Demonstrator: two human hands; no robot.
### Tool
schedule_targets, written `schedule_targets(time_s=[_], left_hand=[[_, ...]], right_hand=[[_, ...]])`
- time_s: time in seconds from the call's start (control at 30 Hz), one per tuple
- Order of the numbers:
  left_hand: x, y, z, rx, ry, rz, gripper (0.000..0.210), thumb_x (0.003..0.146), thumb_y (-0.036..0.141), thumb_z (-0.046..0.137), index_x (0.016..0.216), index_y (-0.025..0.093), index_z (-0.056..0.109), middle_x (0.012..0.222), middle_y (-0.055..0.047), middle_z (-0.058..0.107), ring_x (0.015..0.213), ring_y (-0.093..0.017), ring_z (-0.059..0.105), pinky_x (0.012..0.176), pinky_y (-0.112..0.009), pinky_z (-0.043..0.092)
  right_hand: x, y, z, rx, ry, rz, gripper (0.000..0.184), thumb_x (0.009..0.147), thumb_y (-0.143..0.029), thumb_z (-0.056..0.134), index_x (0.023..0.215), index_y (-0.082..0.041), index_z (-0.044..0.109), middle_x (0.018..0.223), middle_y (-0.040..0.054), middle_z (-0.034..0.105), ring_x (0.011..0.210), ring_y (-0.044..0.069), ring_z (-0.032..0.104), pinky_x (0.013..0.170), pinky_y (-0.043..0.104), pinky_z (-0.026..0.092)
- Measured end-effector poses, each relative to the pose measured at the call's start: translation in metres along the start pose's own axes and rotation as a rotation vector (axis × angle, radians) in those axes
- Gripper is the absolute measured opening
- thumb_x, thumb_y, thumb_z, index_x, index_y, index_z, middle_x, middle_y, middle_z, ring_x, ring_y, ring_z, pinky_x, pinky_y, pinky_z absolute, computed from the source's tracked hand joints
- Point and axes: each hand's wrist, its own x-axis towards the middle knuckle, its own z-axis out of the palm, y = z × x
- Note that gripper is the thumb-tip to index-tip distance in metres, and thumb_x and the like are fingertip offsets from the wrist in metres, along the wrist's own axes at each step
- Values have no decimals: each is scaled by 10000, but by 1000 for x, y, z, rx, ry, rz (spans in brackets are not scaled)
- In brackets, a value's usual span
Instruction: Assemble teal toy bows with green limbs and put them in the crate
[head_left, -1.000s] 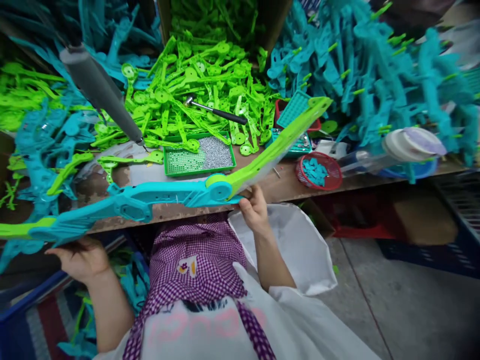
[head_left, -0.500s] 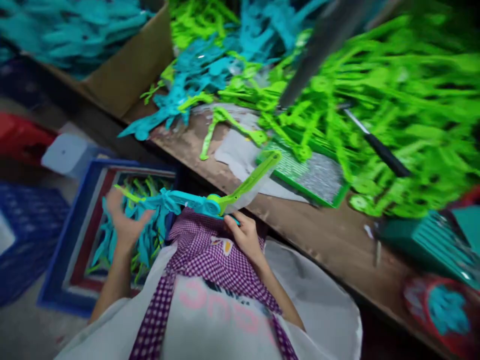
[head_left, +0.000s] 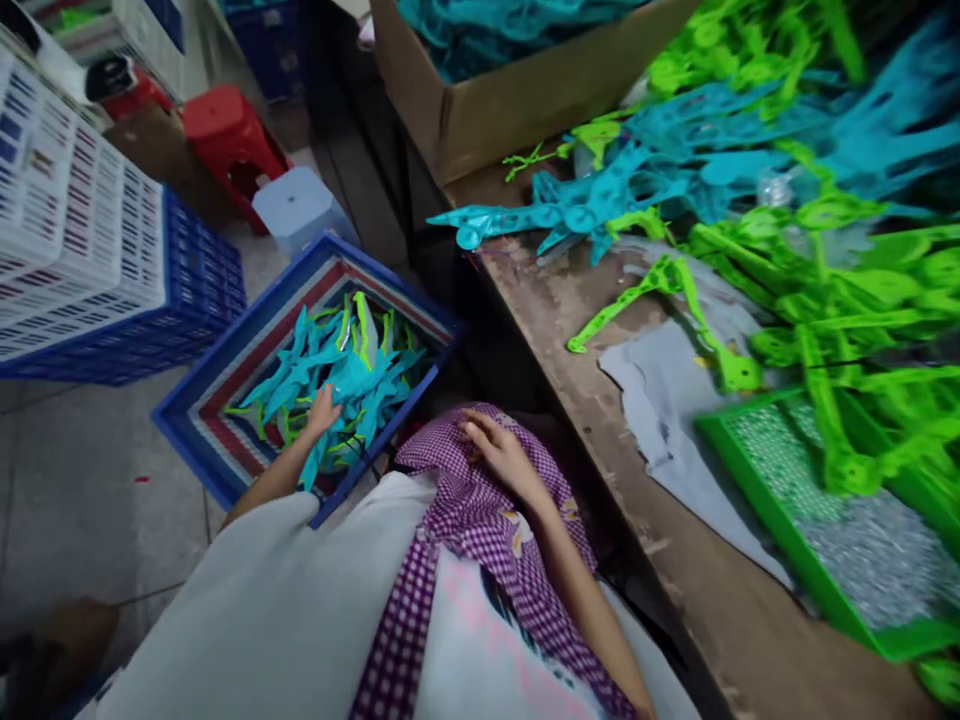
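Down in the blue crate (head_left: 187,420), my left hand (head_left: 324,410) is closed on a turquoise plastic part (head_left: 356,378) at the top of a heap of turquoise and lime-green jointed pieces. Its fingertips are partly hidden among them. My right hand (head_left: 501,452) hovers over or rests on the purple checked apron (head_left: 465,500) at my lap, fingers loosely bent and apart, with nothing visible in it.
Lime-green parts (head_left: 847,430) and turquoise parts (head_left: 592,200) cover much of the workbench (head_left: 555,330) on the right. A green tray (head_left: 795,530) holds small metal pieces. A cardboard box (head_left: 517,120), a pale stool (head_left: 304,205), a red stool (head_left: 225,130) and stacked crates (head_left: 90,220) stand around.
The turquoise and lime-green jointed part has left my right hand and the lap. My left hand has gone down into the crate's heap. The view has swung left.
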Motion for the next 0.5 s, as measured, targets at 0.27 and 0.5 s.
schedule_targets(time_s=[0.27,0.5], left_hand=[[65,-42,-37,-61,24,-152,478,915,322,619,1316,105,478,1365,-178,487,1215,-289,518,982,-517,455],[120,-38,-94,-128,139,-161,571,926,338,601,1346,9,397,1481,-275,310,1326,-334,404,1008,-563,412]], right_hand=[[7,2,10,22,59,101,500,854,-506,561,1213,-166,639,1019,109,712,803,184,669,581,285,544],[13,2,17,-17,97,147,511,836,-522,576,1200,-170,648,1001,106,721,835,195,668,571,276,536]])
